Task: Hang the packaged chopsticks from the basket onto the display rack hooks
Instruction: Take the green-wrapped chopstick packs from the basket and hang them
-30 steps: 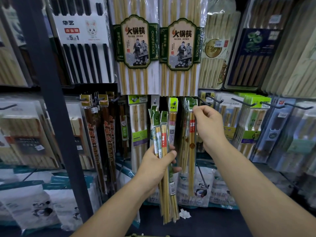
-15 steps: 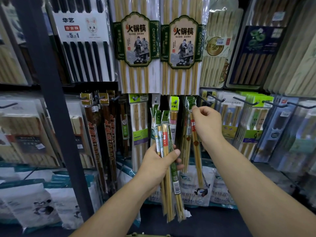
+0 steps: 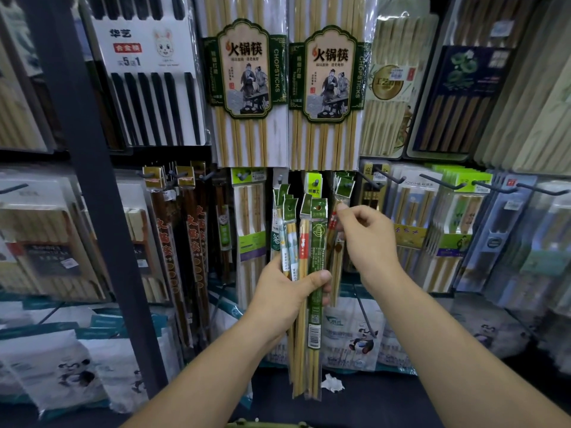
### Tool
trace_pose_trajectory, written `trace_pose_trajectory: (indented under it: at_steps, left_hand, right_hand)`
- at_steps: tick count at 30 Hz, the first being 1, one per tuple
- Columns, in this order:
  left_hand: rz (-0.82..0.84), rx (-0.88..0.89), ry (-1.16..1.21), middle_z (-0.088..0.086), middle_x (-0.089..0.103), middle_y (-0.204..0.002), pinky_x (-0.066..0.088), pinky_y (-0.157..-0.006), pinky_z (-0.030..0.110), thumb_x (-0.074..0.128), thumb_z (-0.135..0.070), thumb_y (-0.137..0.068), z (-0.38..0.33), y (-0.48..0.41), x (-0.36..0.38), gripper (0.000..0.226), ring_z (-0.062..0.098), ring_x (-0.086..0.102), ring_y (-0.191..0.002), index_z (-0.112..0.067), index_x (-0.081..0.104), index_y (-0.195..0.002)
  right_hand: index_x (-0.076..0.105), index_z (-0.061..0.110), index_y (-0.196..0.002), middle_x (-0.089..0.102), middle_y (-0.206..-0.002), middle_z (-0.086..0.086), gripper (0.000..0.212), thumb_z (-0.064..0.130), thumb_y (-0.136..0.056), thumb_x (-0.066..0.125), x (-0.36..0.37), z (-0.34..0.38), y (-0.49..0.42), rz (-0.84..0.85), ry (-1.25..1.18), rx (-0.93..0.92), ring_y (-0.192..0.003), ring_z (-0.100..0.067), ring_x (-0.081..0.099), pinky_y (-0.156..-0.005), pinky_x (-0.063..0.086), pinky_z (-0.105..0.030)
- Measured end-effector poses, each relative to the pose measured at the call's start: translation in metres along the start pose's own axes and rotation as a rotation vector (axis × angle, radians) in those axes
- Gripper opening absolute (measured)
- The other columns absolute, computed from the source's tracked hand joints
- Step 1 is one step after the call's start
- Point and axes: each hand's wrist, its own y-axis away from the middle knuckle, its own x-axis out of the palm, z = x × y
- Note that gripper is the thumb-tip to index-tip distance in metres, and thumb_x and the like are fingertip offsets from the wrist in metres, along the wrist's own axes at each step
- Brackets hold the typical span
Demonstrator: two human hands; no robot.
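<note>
Green tops: the bunch of packs (image 3: 309,242) has green paper tops with little holes. It stands upright in the middle of my view.
Left hand (image 3: 287,293): my fingers and thumb are curled tight round the middle of the bunch. The yellow sticks hang down past my hand toward 6 o'clock.
Right hand (image 3: 369,239): it is at 2 o'clock from my left hand, just beside the bunch. My thumb and first finger pinch the single pack (image 3: 344,188) near its top.
Single pack: its green top sits at 11 o'clock from my right hand. The rest drops behind my hand. I cannot tell if its hole is on a hook.
Hooks (image 3: 438,184): black wire hooks stick out at 2 o'clock, with more packs hanging on them.
Big packs (image 3: 244,88): two long packs with green labels hang side by side at 12 o'clock.
Black sticks pack (image 3: 154,88): it hangs at 10 o'clock.
Dark post (image 3: 86,180): it runs up the rack at 9 o'clock.
Panda bags (image 3: 355,338): they sit low at 5 o'clock, behind the bunch.
White scrap (image 3: 332,383): it lies at 6 o'clock, just beside the bottom tips of the bunch.
</note>
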Motion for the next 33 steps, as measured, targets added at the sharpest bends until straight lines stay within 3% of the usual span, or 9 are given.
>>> trace_pose_trajectory:
  at_steps: [4,10,15,18,21,24,28,33]
  left_hand:
    - [0.02,0.028,0.038,0.013,0.074,-0.084,0.06,-0.066,0.038,0.078,-0.004,-0.088,0.0,-0.002,0.002,0.024,0.027,0.071,-0.073,-0.005,0.065,-0.109]
    - [0.016,0.028,0.028,0.013,0.074,-0.084,0.061,-0.067,0.039,0.078,-0.002,-0.088,0.0,-0.001,0.003,0.023,0.027,0.071,-0.072,-0.005,0.064,-0.106]
    - [-0.048,0.015,-0.057,-0.006,0.077,-0.084,0.06,-0.069,0.023,0.081,-0.007,-0.087,-0.002,-0.002,0.003,0.022,0.009,0.075,-0.08,-0.012,0.065,-0.102]
    - [-0.075,-0.009,0.024,0.009,0.068,-0.089,0.063,-0.07,0.034,0.078,-0.003,-0.088,-0.002,-0.002,0.003,0.021,0.019,0.074,-0.08,-0.005,0.061,-0.1]
    - [-0.077,-0.005,0.006,0.014,0.065,-0.085,0.06,-0.064,0.032,0.075,-0.004,-0.092,-0.002,-0.001,0.001,0.018,0.02,0.068,-0.069,-0.005,0.058,-0.098]
    - [-0.046,-0.016,-0.036,0.007,0.069,-0.073,0.057,-0.059,0.032,0.075,-0.013,-0.093,-0.001,-0.001,0.0,0.02,0.019,0.063,-0.057,-0.006,0.057,-0.097]
    - [-0.037,-0.04,-0.05,-0.001,0.053,-0.058,0.049,-0.052,0.03,0.082,-0.036,-0.084,0.001,-0.001,-0.001,0.038,0.014,0.048,-0.048,-0.011,0.056,-0.096]
    - [-0.043,-0.098,0.053,-0.004,0.053,-0.067,0.045,-0.049,0.029,0.072,-0.06,-0.075,-0.002,-0.002,0.002,0.053,0.012,0.045,-0.05,-0.017,0.054,-0.098]
  right_hand:
    - [0.071,0.031,-0.068,0.061,-0.061,0.013,0.033,0.038,-0.099,0.063,0.0,0.008,0.014,0.213,-0.043,0.015,-0.059,0.002,0.057,-0.066,0.045,-0.027]
    - [0.073,0.027,-0.081,0.062,-0.067,0.011,0.018,0.031,-0.098,0.066,-0.002,0.012,0.018,0.253,-0.047,-0.062,-0.066,-0.003,0.057,-0.068,0.047,-0.027]
    - [0.069,0.027,-0.073,0.058,-0.07,0.002,0.028,0.026,-0.1,0.063,-0.002,0.017,0.012,0.169,-0.107,-0.018,-0.069,-0.014,0.054,-0.07,0.049,-0.036]
    - [0.068,0.023,-0.075,0.055,-0.067,0.006,0.026,0.028,-0.1,0.062,-0.006,0.02,-0.001,0.05,-0.122,-0.002,-0.065,-0.009,0.052,-0.067,0.047,-0.031]
    - [0.066,0.017,-0.075,0.048,-0.062,0.007,0.03,0.033,-0.1,0.061,-0.007,0.018,-0.012,-0.02,-0.09,-0.011,-0.059,-0.009,0.044,-0.06,0.039,-0.028]
    - [0.063,0.01,-0.077,0.045,-0.058,0.01,0.035,0.034,-0.101,0.06,-0.007,0.015,-0.018,-0.06,-0.065,-0.026,-0.056,-0.006,0.042,-0.057,0.04,-0.02]
    - [0.056,0.011,-0.07,0.037,-0.049,0.015,0.039,0.033,-0.102,0.06,-0.006,0.011,-0.022,-0.092,-0.055,-0.041,-0.047,-0.002,0.034,-0.046,0.034,-0.01]
    - [0.057,-0.001,-0.076,0.035,-0.047,0.015,0.039,0.029,-0.101,0.061,-0.004,0.008,-0.027,-0.095,-0.043,-0.029,-0.046,-0.004,0.033,-0.048,0.037,-0.009]
